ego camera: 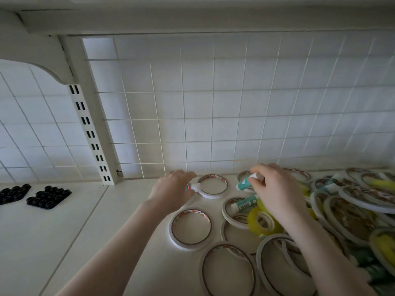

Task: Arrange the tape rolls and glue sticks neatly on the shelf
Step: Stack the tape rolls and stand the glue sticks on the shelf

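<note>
Early: few tape rolls [212,186] laid flat, heap [350,212] right unsorted. Right hand [277,189] pinches glue stick [243,184]; left hand [173,186] probably grips another stick [192,187].

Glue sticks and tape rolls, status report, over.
Left hand grips a red-marked glue stick. Right hand pinches a teal glue stick. Tape rolls heaped at right, unsorted; another teal stick lies across a roll.

Tape rolls [190,229] flat on shelf [132,242], heaped pile [350,212] at right, trays [48,197] far left.
</note>
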Demonstrator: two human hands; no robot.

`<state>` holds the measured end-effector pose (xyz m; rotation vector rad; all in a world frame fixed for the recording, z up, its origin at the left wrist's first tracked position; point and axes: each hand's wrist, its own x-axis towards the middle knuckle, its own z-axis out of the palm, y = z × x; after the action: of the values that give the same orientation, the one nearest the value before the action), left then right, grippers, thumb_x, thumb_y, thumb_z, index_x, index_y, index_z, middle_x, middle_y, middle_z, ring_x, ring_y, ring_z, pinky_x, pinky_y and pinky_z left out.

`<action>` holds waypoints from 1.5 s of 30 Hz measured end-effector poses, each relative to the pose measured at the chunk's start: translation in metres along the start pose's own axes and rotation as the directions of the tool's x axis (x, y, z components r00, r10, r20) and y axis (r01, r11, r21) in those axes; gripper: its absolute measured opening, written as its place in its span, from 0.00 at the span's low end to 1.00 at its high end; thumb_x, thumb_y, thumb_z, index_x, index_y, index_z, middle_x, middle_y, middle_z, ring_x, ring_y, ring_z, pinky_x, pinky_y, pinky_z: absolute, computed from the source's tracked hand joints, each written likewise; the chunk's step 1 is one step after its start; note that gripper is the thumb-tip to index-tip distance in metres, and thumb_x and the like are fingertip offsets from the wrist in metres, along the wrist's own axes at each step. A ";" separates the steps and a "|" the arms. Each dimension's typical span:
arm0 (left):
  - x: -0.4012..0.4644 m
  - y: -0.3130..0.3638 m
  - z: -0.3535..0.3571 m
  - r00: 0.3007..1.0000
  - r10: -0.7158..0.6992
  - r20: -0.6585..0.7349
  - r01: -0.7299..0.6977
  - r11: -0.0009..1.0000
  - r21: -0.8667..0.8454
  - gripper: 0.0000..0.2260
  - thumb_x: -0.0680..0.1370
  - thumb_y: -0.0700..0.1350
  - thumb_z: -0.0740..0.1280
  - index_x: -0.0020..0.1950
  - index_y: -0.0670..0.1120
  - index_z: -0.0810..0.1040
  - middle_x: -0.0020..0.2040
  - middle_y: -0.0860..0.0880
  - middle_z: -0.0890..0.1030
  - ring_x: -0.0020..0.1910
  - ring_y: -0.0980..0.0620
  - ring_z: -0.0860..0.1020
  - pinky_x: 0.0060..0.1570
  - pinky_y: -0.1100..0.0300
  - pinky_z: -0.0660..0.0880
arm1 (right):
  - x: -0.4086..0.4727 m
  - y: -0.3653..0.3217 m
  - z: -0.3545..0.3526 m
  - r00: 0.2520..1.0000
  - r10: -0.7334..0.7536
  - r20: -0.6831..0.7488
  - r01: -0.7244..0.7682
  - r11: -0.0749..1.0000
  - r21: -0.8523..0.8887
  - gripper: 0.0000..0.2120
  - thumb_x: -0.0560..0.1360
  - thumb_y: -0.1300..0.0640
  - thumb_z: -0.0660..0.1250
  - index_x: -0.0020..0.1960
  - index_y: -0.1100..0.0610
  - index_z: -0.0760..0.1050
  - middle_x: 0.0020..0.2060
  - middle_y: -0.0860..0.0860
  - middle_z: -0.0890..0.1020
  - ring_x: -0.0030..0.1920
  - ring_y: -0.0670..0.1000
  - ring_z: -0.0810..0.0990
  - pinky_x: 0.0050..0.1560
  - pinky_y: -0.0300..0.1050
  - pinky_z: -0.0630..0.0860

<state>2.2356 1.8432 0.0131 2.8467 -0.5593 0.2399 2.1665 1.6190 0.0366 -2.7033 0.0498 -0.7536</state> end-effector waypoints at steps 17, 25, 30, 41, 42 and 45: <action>-0.018 0.005 -0.022 0.982 -0.095 -0.162 0.055 0.971 -0.233 0.08 0.71 0.47 0.71 0.50 0.52 0.78 0.44 0.55 0.80 0.47 0.50 0.78 0.47 0.55 0.75 | -0.016 0.001 0.005 0.993 -0.076 -0.089 0.082 0.994 0.074 0.08 0.73 0.59 0.70 0.51 0.58 0.80 0.40 0.52 0.79 0.34 0.49 0.73 0.33 0.38 0.66; -0.086 -0.022 -0.065 0.881 -0.313 -0.355 0.167 0.907 -0.387 0.09 0.69 0.44 0.75 0.45 0.49 0.78 0.38 0.54 0.79 0.39 0.58 0.78 0.38 0.66 0.71 | -0.018 -0.047 0.031 0.973 -0.202 -0.109 0.222 0.951 0.214 0.08 0.68 0.62 0.72 0.47 0.59 0.81 0.37 0.55 0.80 0.36 0.59 0.79 0.35 0.44 0.70; -0.134 -0.054 -0.079 0.826 -0.417 -0.380 0.268 0.882 -0.387 0.10 0.68 0.44 0.76 0.42 0.50 0.76 0.36 0.56 0.78 0.36 0.57 0.76 0.36 0.62 0.69 | -0.028 -0.091 0.037 0.958 -0.270 -0.092 0.285 0.924 0.255 0.05 0.68 0.62 0.71 0.45 0.59 0.80 0.36 0.55 0.79 0.35 0.60 0.78 0.36 0.44 0.67; -0.225 -0.173 -0.118 0.756 -0.458 -0.468 0.267 0.868 -0.419 0.11 0.68 0.43 0.75 0.39 0.53 0.73 0.36 0.58 0.77 0.33 0.58 0.75 0.33 0.62 0.69 | -0.058 -0.247 0.057 0.927 -0.366 0.076 0.353 0.924 0.147 0.09 0.75 0.55 0.60 0.53 0.53 0.75 0.51 0.50 0.78 0.50 0.57 0.78 0.42 0.44 0.67; -0.234 -0.189 -0.123 0.758 -0.455 -0.467 0.267 0.870 -0.414 0.12 0.68 0.43 0.75 0.38 0.53 0.73 0.36 0.58 0.77 0.33 0.59 0.75 0.33 0.64 0.68 | -0.062 -0.267 0.063 0.924 -0.373 0.081 0.362 0.923 0.128 0.08 0.75 0.56 0.60 0.52 0.53 0.75 0.51 0.50 0.78 0.49 0.57 0.77 0.40 0.44 0.65; -0.256 -0.240 -0.136 0.772 -0.438 -0.460 0.264 0.880 -0.394 0.12 0.68 0.44 0.75 0.39 0.54 0.72 0.36 0.59 0.77 0.32 0.59 0.75 0.33 0.65 0.68 | -0.069 -0.325 0.081 0.923 -0.372 0.097 0.362 0.926 0.103 0.07 0.75 0.56 0.59 0.50 0.54 0.74 0.50 0.52 0.78 0.47 0.57 0.77 0.39 0.44 0.67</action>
<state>2.0798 2.1842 0.0460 2.3507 0.0676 0.7753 2.1304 1.9594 0.0431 -2.7001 -0.5197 -0.6783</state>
